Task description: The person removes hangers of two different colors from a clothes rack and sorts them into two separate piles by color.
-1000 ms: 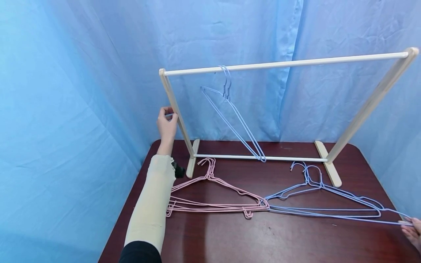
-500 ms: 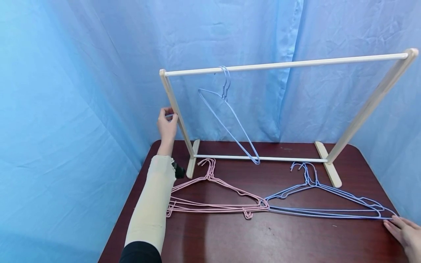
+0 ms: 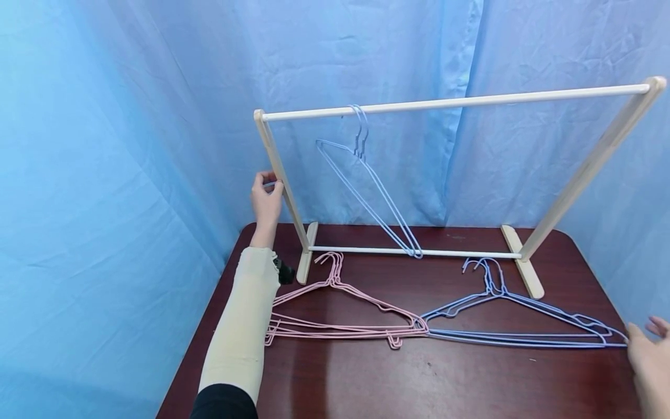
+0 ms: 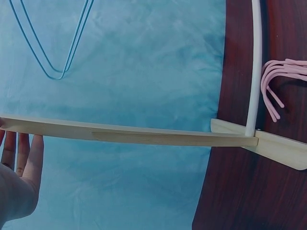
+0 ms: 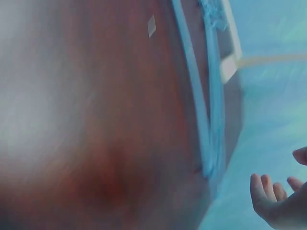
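My left hand (image 3: pixel 267 198) holds the left wooden post (image 3: pixel 285 186) of a clothes rack; in the left wrist view its fingertips (image 4: pixel 36 140) meet the post. My right hand (image 3: pixel 649 355) is at the right edge, its fingers loosely bent and holding nothing. Beside it, several blue wire hangers (image 3: pixel 549 345) lie stacked on the table, their right end near the hand. The right wrist view is blurred, with this hand (image 5: pixel 276 201) apart from the blue hangers (image 5: pixel 196 91). Two blue hangers (image 3: pixel 384 195) hang from the rack's white top bar (image 3: pixel 460 102).
Several pink hangers (image 3: pixel 345 334) lie on the dark red table (image 3: pixel 408 384), left of the blue stack and touching or overlapping its end. The rack's right foot (image 3: pixel 528 276) stands behind the blue hangers. Blue curtains (image 3: pixel 120 174) surround the table.
My right hand pushed the outlying blue hanger leftward into line with the stack, then let go and moved up and right. The hanging hangers sway slightly. My left hand stays put.
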### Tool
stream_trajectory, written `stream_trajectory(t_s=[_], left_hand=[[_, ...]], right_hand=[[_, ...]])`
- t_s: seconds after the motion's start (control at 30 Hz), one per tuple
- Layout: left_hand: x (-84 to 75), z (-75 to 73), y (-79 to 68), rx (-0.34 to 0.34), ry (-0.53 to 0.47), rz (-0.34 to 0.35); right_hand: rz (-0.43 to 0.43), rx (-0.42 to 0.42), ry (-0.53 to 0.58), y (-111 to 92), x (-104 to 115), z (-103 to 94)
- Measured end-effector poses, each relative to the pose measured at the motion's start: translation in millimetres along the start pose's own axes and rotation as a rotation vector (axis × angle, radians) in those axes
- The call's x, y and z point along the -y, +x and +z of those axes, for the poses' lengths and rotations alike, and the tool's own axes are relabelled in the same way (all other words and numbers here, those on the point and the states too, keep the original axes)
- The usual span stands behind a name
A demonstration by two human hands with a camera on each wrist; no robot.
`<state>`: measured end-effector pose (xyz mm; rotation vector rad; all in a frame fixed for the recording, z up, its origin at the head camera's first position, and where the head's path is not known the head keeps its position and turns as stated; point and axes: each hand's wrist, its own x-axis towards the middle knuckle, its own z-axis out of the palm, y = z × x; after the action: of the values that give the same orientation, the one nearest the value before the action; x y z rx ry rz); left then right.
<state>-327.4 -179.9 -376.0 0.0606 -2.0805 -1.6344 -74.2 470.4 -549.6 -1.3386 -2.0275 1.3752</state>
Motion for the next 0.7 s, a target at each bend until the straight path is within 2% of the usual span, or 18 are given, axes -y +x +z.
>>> stream_trajectory(t_s=[0.13,0.3,0.37,0.5,0.6,0.7], left_hand=[[0.7,-0.2,0.1,0.004,-0.005,-0.004],[-1.2,0.0,0.1,0.012,-0.01,-0.012],[-3.5,0.5,1.6,0.014,-0.012,-0.007],[-7.0,1.3,5.8,0.013,-0.011,0.005],[-7.3,0.7,6.2,0.021,-0.024,-0.002],[-6.3,-1.1,5.1,0.023,-0.04,-0.013]], right_hand=[[-0.192,0.16,0.063,-42.6,51.9,11.0],[-0.454,0.544,0.224,-78.9,93.8,37.5],[-0.498,0.694,0.283,-94.4,111.6,53.5],[-0.571,0.889,0.334,-126.8,146.5,88.9],[-0.636,0.985,0.283,-150.8,168.9,111.9],[-0.645,1.092,0.231,-173.3,185.8,132.1]])
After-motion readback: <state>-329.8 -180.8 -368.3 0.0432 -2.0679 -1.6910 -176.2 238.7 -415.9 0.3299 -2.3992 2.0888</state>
